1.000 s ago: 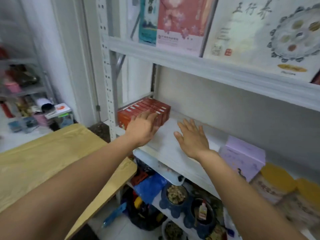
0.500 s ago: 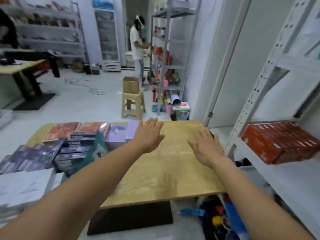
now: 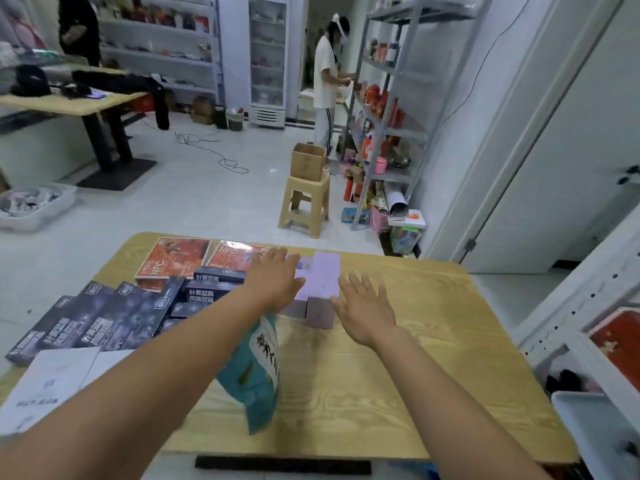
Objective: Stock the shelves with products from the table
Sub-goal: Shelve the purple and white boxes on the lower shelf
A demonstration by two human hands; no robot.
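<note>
Two lilac boxes [image 3: 323, 289] stand side by side near the middle of the wooden table [image 3: 415, 358]. My left hand [image 3: 273, 280] lies with spread fingers over the left box, and my right hand [image 3: 363, 310] is open just right of the right box, at its side. Neither hand grips anything. Dark blue boxes [image 3: 114, 317], two red flat boxes [image 3: 173, 263], white boxes [image 3: 52, 382] and a teal bag [image 3: 258, 372] fill the table's left part. The white shelf [image 3: 588, 341] at the right edge holds a red box [image 3: 620, 337].
A beige stool [image 3: 304, 206] with a cardboard carton [image 3: 307, 161] stands beyond the table. Another person [image 3: 327, 77] works at a grey rack [image 3: 388, 109] in the back. A second table [image 3: 69, 98] and a white bin [image 3: 31, 206] are at the left. Cables lie on the floor.
My view has turned from the shelf with the red boxes to the table. Both hands have left the shelf and reached out over the table to the lilac boxes.
</note>
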